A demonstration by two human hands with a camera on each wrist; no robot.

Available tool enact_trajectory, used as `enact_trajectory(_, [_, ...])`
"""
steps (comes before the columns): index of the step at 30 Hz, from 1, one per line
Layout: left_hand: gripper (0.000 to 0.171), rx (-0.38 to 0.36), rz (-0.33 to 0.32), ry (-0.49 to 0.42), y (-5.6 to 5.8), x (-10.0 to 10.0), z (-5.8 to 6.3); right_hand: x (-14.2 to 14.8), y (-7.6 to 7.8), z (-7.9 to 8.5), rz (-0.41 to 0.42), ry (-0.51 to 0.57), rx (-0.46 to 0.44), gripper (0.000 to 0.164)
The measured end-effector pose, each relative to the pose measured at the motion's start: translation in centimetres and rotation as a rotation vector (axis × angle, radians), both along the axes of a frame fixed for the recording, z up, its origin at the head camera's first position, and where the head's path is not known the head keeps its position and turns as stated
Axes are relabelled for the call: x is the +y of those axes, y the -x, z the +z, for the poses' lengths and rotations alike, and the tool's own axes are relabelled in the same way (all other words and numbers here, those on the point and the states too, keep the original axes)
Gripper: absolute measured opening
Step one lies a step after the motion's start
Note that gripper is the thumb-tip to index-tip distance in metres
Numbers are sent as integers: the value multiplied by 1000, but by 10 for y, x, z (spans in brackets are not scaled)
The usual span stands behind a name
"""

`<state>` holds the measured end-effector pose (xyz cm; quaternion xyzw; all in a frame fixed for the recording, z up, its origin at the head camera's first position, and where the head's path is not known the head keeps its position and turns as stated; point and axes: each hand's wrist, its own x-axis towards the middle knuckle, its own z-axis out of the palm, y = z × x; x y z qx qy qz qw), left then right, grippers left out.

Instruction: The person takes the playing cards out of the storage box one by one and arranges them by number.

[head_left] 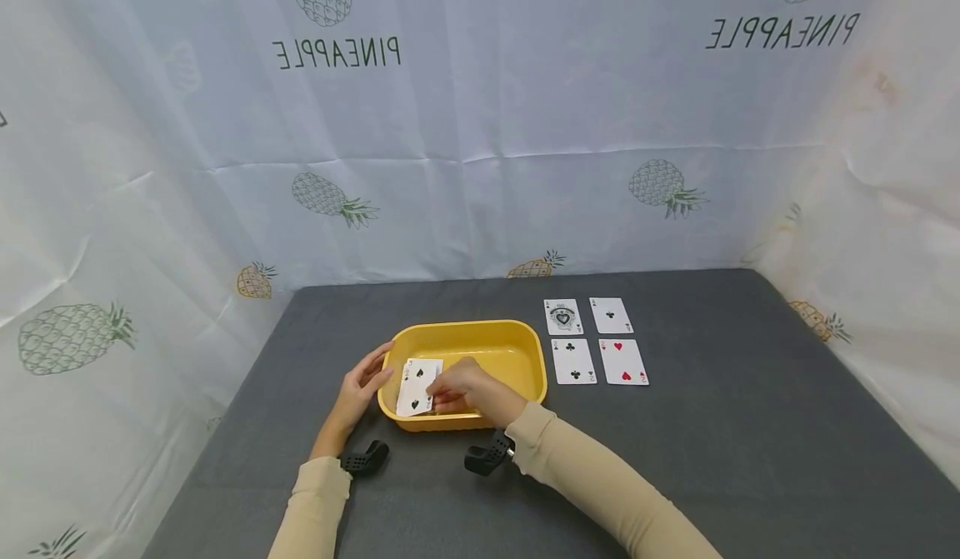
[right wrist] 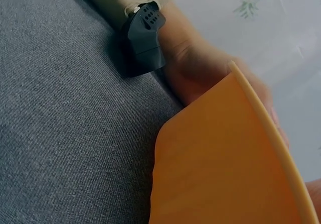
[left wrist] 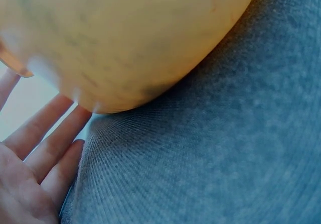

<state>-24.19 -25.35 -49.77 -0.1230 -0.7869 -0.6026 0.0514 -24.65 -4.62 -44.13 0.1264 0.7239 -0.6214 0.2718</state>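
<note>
A yellow plastic basin point(head_left: 487, 338) stands on the dark table, playing cards in its left end. Its left rim is held by my left hand point(head_left: 356, 392), thumb over the edge and fingers along the outer wall. In the left wrist view, the fingers point(left wrist: 55, 128) reach straight to the basin's wall. Inside the basin, my right hand point(head_left: 467, 386) pinches the right edge of a white playing card point(head_left: 417, 386) with black spades. Other card edges show beneath that card. From the right wrist view, the orange-looking basin wall point(right wrist: 215, 153) hides most of this hand's fingers.
Right of the basin, face up in two rows, lie an ornate ace point(head_left: 562, 317), an ace of clubs point(head_left: 611, 316), a two of clubs point(head_left: 573, 362) and a two of hearts point(head_left: 623, 362). A pineapple-print curtain point(head_left: 480, 117) surrounds the grey-black table point(head_left: 720, 426).
</note>
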Motion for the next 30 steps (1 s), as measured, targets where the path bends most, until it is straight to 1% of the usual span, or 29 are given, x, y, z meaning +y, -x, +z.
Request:
enact_trajectory(5, [48,-1,-9,9,-1,0,1,-2,0,1,-1,-53,26,8])
enact_trajectory(13, [48,-10,2,21,0,0,1,0,1,-1,5,-53,29,8])
enact_trajectory(25, [47,-14,2,24,-2,0,0,5,0,2,12,35,14,9])
enact_trajectory(30, [48,-15,9,20,-3,1,1,10,0,8,31,65,45,10])
